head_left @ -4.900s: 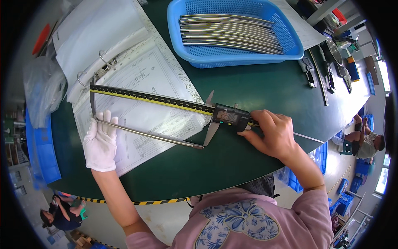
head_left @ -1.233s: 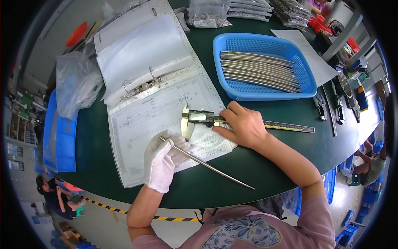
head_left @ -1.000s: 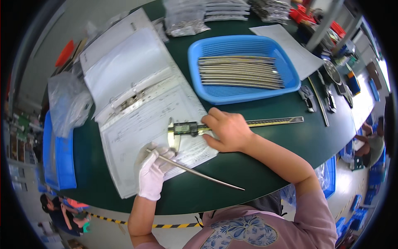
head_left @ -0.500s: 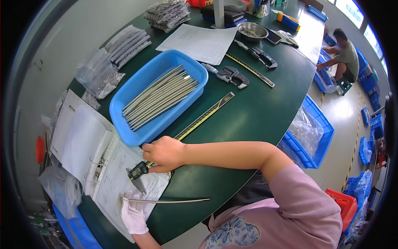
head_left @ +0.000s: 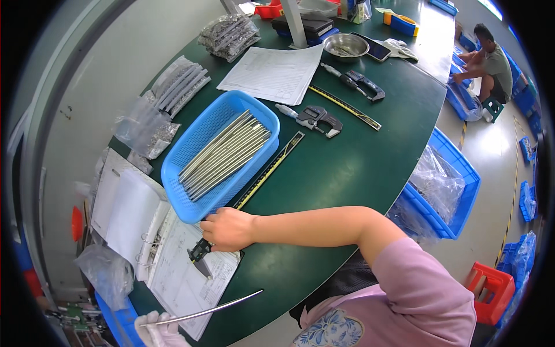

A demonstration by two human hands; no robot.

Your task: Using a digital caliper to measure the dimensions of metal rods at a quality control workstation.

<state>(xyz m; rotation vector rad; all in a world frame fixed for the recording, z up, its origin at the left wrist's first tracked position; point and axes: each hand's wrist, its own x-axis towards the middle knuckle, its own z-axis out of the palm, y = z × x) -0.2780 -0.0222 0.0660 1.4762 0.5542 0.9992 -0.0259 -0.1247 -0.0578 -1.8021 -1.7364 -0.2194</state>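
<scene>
My left hand (head_left: pixel 162 331), in a white glove, is low at the left edge of the bench, its fingers closed on one end of a slim metal rod (head_left: pixel 219 306). The rod's free end points right and slightly up. My bare right hand (head_left: pixel 228 229) grips a digital caliper (head_left: pixel 200 250), its jaws pointing down over the pages of an open binder (head_left: pixel 191 277). A long dark beam with a yellow scale (head_left: pixel 270 171) runs from that hand, past a blue basket (head_left: pixel 173 179). Inside the basket lie several similar metal rods (head_left: pixel 225 153).
Two micrometers (head_left: pixel 315 118) (head_left: pixel 361 84), a yellow-edged strip (head_left: pixel 347 107), paper sheets (head_left: pixel 269 75) and a metal bowl (head_left: pixel 346 46) lie farther back. Bagged parts (head_left: pixel 179 87) line the left. A blue crate (head_left: pixel 445 185) and red stool (head_left: pixel 491 292) stand at right. Another person (head_left: pixel 491 66) sits beyond.
My left hand has moved left and nearer with the rod, away from the caliper jaws, and the rod now tilts. The right hand keeps its hold on the caliper. The whole view has shifted slightly.
</scene>
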